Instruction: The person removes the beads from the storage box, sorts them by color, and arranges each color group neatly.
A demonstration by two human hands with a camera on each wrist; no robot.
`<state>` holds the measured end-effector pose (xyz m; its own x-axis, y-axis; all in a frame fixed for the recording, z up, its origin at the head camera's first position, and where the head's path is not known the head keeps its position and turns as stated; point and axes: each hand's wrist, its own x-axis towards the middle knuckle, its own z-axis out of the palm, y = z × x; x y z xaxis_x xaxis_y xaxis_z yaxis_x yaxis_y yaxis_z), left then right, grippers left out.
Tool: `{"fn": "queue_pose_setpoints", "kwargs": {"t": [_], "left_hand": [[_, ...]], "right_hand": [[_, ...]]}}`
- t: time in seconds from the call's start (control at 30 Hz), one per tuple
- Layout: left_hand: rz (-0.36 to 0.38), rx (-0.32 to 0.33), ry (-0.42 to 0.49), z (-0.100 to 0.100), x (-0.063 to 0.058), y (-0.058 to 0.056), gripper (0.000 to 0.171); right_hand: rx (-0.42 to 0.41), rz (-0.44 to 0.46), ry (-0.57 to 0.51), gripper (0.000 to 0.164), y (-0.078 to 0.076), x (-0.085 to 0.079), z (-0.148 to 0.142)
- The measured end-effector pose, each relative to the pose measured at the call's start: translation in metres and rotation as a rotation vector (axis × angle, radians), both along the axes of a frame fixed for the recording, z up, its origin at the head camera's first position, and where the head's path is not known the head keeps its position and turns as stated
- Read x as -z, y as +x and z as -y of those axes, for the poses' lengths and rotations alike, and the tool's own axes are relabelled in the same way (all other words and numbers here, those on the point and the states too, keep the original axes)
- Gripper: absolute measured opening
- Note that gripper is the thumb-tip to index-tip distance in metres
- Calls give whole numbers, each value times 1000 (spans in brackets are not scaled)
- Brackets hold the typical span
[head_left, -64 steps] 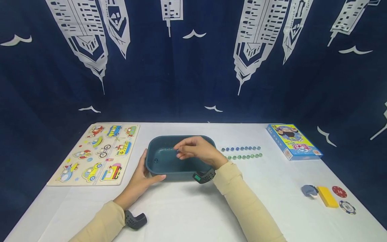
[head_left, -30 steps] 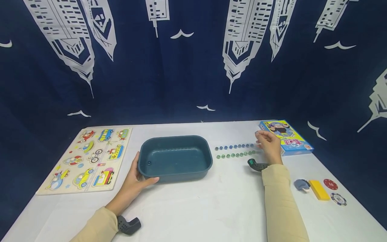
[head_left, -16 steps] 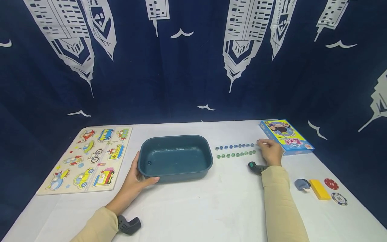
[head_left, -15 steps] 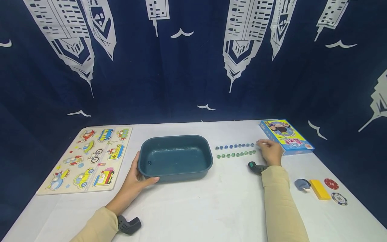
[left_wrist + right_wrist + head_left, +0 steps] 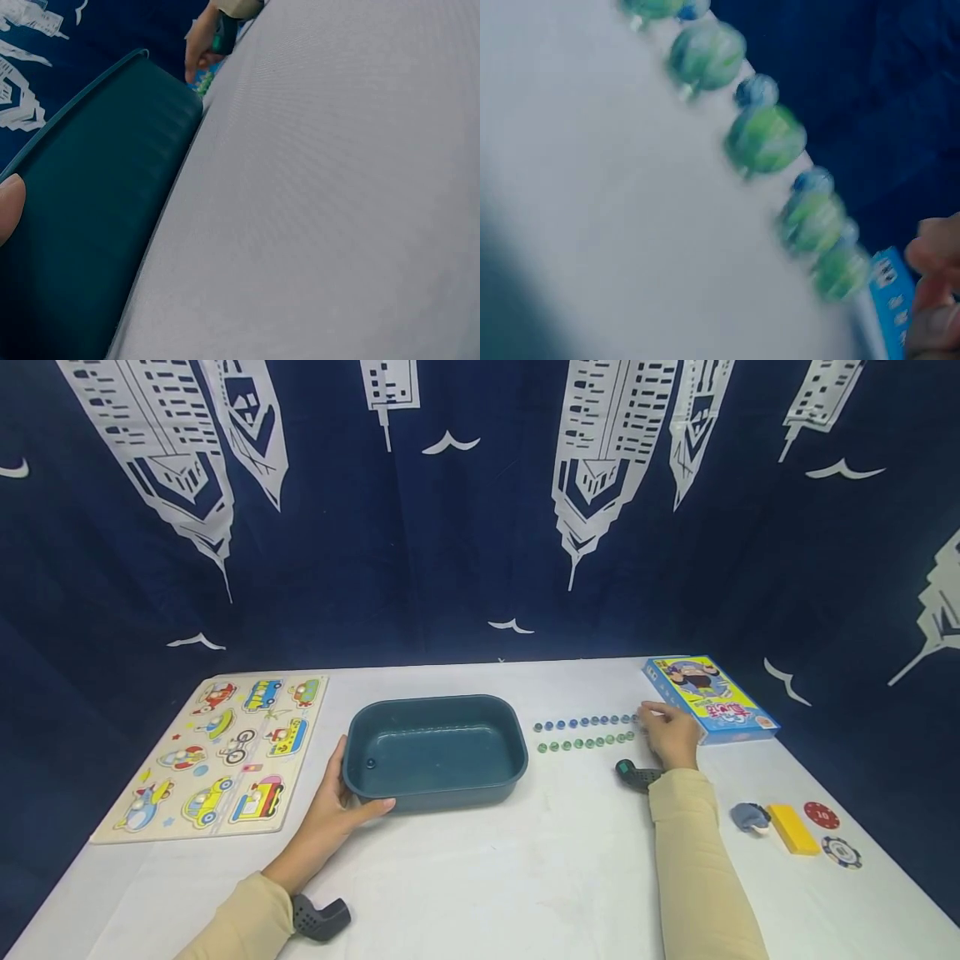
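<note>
My left hand (image 5: 327, 810) grips the left end of a dark teal plastic bin (image 5: 442, 797), thumb on the near wall, other fingers mostly hidden behind it. In the left wrist view the thumb (image 5: 9, 208) lies on the bin's wall (image 5: 97, 187). One dark marble (image 5: 371, 763) sits inside. My right hand (image 5: 672, 735) is at the right end of a row of blue marbles (image 5: 584, 722), fingertips just above the last marble (image 5: 635, 719). In the right wrist view its fingers (image 5: 937, 244) show no marble between them. Green marbles (image 5: 578, 744) form a nearer row.
A blue and yellow box (image 5: 712, 697) lies beyond my right hand. A wooden vehicle puzzle board (image 5: 217, 760) lies at left. At right are a grey item (image 5: 749, 817), a yellow block (image 5: 792, 829), a red chip (image 5: 822, 815) and a white-and-black chip (image 5: 842, 852).
My right hand has moved from inside the bin to the blue row with a blue marble, lowered it at the row's end, and now lifts slightly off it. The left hand keeps its grip.
</note>
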<state>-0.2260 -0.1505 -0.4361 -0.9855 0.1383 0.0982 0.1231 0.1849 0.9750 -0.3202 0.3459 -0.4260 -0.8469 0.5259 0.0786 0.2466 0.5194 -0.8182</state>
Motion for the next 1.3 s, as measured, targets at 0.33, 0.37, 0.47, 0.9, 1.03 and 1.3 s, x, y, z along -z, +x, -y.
{"fn": "queue_pose_setpoints", "kwargs": {"t": [0.33, 0.37, 0.47, 0.9, 1.03, 1.3], "left_hand": [[-3, -4, -2, 3, 0, 1, 119], [-3, -4, -3, 3, 0, 1, 120], [2, -7, -4, 3, 1, 0, 120], [14, -5, 14, 3, 2, -2, 120], [3, -2, 11, 2, 0, -2, 119], [-15, 6, -9, 2, 1, -1, 120]], "right_hand": [[-312, -207, -260, 37, 9, -61, 40], [-378, -205, -276, 36, 9, -67, 46], [-560, -179, -302, 32, 10, -78, 65], [-1161, -12, -218, 28, 28, -99, 162], [-1257, 14, -171, 27, 35, -92, 192], [-1358, 25, -2, 24, 40, -66, 244]]}}
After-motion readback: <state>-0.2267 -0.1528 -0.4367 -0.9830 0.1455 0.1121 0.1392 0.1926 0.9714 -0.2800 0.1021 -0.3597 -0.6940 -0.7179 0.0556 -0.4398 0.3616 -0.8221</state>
